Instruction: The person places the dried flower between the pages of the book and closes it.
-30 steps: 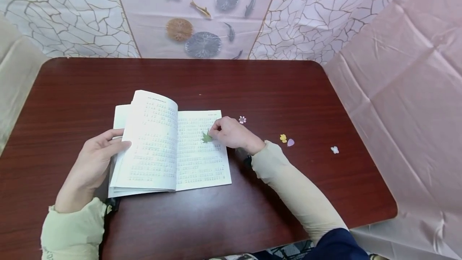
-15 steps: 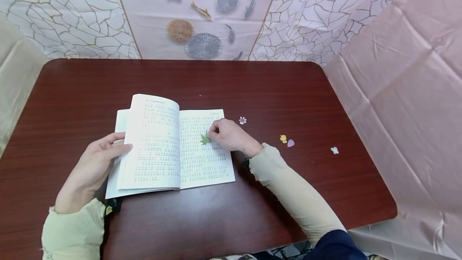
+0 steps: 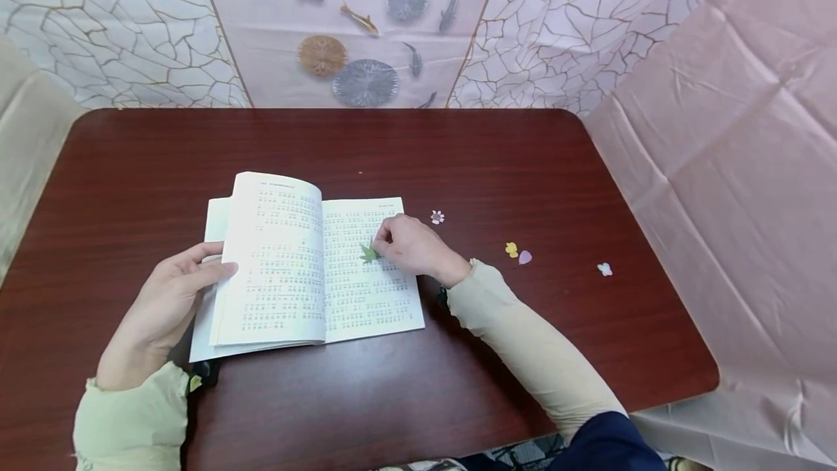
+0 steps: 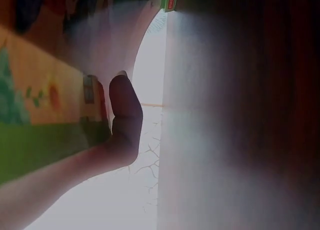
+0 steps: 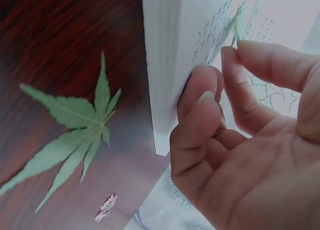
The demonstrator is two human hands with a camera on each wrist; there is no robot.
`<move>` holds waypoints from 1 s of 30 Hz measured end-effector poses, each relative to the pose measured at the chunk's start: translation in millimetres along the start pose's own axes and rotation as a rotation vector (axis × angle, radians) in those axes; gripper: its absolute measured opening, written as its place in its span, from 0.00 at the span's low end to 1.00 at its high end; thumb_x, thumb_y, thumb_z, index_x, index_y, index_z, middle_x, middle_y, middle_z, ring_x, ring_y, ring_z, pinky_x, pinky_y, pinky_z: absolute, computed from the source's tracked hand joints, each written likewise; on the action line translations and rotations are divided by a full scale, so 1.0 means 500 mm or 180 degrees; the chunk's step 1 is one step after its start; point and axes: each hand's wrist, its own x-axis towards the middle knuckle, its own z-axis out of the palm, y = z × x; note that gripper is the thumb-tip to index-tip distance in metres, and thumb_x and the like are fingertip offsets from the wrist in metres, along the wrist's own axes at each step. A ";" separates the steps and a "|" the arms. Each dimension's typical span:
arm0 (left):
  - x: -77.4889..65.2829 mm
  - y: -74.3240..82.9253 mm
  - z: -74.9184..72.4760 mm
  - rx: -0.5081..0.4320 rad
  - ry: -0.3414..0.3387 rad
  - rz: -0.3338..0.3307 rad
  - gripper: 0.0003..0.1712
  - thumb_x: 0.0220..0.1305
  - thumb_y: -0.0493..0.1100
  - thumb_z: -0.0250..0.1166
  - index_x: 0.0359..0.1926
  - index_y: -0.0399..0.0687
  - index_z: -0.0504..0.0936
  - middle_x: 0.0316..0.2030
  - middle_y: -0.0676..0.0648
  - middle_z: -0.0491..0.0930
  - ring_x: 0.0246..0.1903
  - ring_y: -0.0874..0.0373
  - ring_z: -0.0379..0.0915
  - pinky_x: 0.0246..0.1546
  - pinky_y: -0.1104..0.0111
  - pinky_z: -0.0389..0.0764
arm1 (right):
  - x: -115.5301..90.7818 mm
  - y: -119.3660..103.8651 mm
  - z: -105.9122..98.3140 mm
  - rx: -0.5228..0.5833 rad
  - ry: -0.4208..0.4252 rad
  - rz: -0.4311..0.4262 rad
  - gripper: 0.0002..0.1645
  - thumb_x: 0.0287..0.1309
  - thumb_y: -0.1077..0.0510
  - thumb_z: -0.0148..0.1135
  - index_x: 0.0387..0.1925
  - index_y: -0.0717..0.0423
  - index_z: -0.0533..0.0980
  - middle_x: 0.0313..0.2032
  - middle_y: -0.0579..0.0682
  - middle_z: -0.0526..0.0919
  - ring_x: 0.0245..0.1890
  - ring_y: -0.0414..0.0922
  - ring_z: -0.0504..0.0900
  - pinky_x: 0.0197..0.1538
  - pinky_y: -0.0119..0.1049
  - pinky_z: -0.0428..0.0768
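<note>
An open book [image 3: 373,304] with printed text lies before me, its left-hand pages raised and curving. My left hand [image 3: 157,307] grips those pages at their outer edge, thumb on top and fingers beneath. In the left wrist view one finger [image 4: 126,120] bends against the colourful cover [image 4: 40,147]. Over the right page, my right hand [image 3: 418,246] pinches a small green leaf [image 3: 368,253] between thumb and index finger. The right wrist view shows this leaf [image 5: 241,25] edge-on at the page. There, another green leaf [image 5: 75,135] lies on the table beside the book.
Right of the book are a small pink-and-white flower [image 3: 437,217], a yellow flower [image 3: 511,249], a lilac petal [image 3: 525,257] and a white flower [image 3: 604,269]. They rest on the dark wooden table [image 3: 458,144]. Patterned cloth [image 3: 549,20] hangs behind it.
The raised left pages have dropped a little and the book has shifted slightly. My right hand has moved the leaf slightly left and down on the page. Both holds stay the same.
</note>
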 end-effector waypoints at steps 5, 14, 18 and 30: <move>-0.004 0.000 -0.001 -0.0054 -0.0052 0.0044 0.15 0.68 0.36 0.61 0.54 0.41 0.70 0.40 0.50 0.86 0.36 0.60 0.83 0.32 0.70 0.80 | 0.003 0.000 0.004 -0.0027 0.0059 -0.0024 0.07 0.65 0.55 0.59 0.32 0.50 0.79 0.31 0.44 0.80 0.26 0.41 0.75 0.32 0.32 0.73; -0.001 -0.003 -0.003 -0.0064 -0.0157 0.0110 0.16 0.70 0.36 0.59 0.55 0.40 0.67 0.41 0.49 0.86 0.37 0.60 0.83 0.32 0.69 0.80 | -0.006 0.010 -0.019 0.0271 0.0091 -0.0005 0.08 0.66 0.53 0.59 0.36 0.53 0.79 0.31 0.45 0.80 0.27 0.42 0.75 0.33 0.33 0.73; 0.000 -0.005 -0.001 -0.0087 -0.0200 0.0141 0.16 0.70 0.35 0.59 0.55 0.41 0.68 0.41 0.49 0.86 0.37 0.60 0.83 0.32 0.70 0.80 | -0.026 0.032 -0.060 0.0500 0.0292 -0.0002 0.09 0.67 0.53 0.58 0.39 0.54 0.79 0.32 0.48 0.81 0.29 0.44 0.74 0.35 0.35 0.73; -0.003 -0.006 -0.003 -0.0111 -0.0294 0.0201 0.15 0.70 0.34 0.57 0.56 0.44 0.70 0.41 0.49 0.86 0.37 0.60 0.83 0.32 0.70 0.79 | -0.088 0.128 -0.111 0.0248 0.0281 0.0467 0.10 0.63 0.51 0.63 0.38 0.54 0.78 0.31 0.49 0.80 0.31 0.47 0.75 0.37 0.39 0.74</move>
